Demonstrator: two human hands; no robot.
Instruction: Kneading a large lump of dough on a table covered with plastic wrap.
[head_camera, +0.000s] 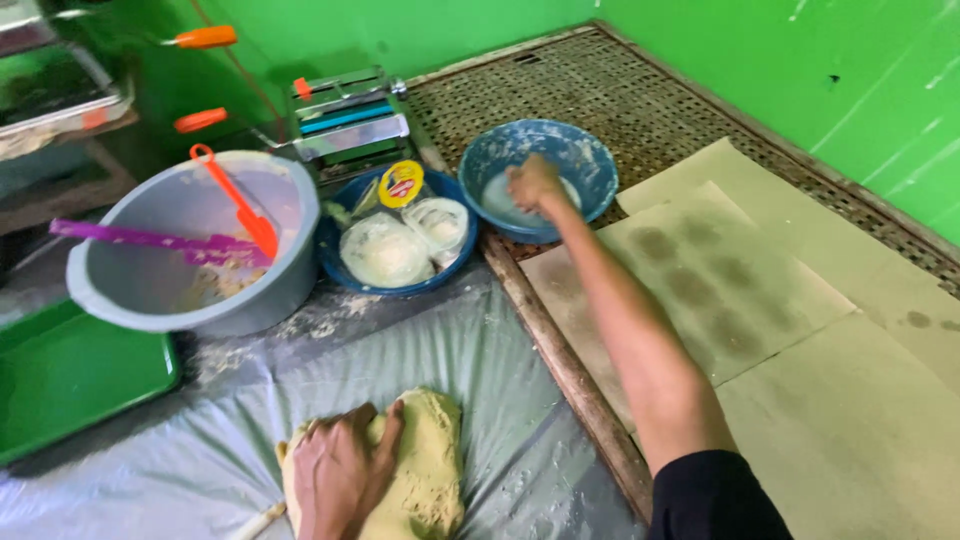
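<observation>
My left hand lies flat on a slab of pale yellow dough spread on a floured plastic sheet. My right hand reaches far forward into a blue bowl with white flour in it, fingers bunched down in the flour. Whether it holds any flour I cannot see.
A grey basin with an orange spatula and a purple stick stands at the left. A second blue bowl holds bags of white powder. A metal pasta roller sits behind. Green tray at left, brown paper sheets on woven mat at right.
</observation>
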